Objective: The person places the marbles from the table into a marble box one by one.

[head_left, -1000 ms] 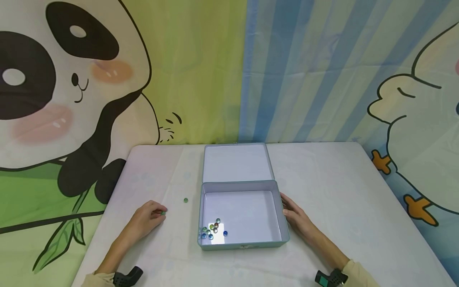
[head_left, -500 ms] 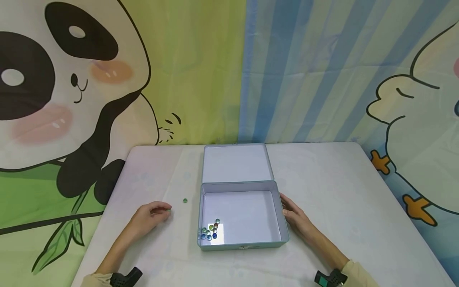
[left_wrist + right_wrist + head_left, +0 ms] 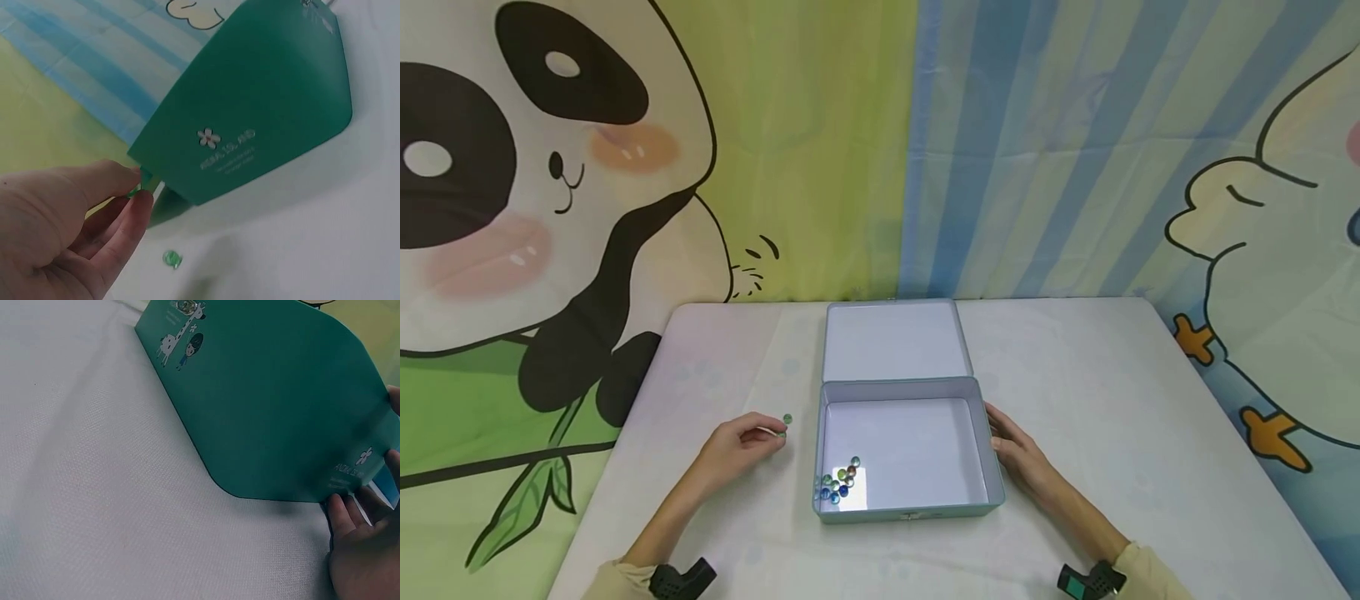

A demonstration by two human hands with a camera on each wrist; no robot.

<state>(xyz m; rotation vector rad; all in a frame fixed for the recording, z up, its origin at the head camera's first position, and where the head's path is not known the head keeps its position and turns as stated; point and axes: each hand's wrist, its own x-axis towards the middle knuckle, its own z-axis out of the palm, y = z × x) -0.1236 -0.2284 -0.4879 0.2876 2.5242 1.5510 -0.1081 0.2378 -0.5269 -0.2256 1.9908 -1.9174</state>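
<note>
My left hand [image 3: 741, 446] pinches a green glass marble [image 3: 134, 190] between thumb and fingertips, left of an open tin box [image 3: 910, 515]. Just beyond those fingertips, a second green marble [image 3: 787, 418] lies on the table. Inside the box, several marbles [image 3: 842, 475] in green, blue and brown cluster at the near left corner. Against the box's right wall rests my right hand [image 3: 1026, 457], its fingers touching the green side in the right wrist view and holding no marble.
The box's lid [image 3: 897, 340] lies folded back behind it. A white cloth [image 3: 1075, 358] covers the table. Printed curtains [image 3: 820, 150] with a panda and blue stripes hang along the back and sides.
My left hand has moved right with its marble, up to the loose green one. A blue marble in the box has rolled left into the cluster. The right hand stays put.
</note>
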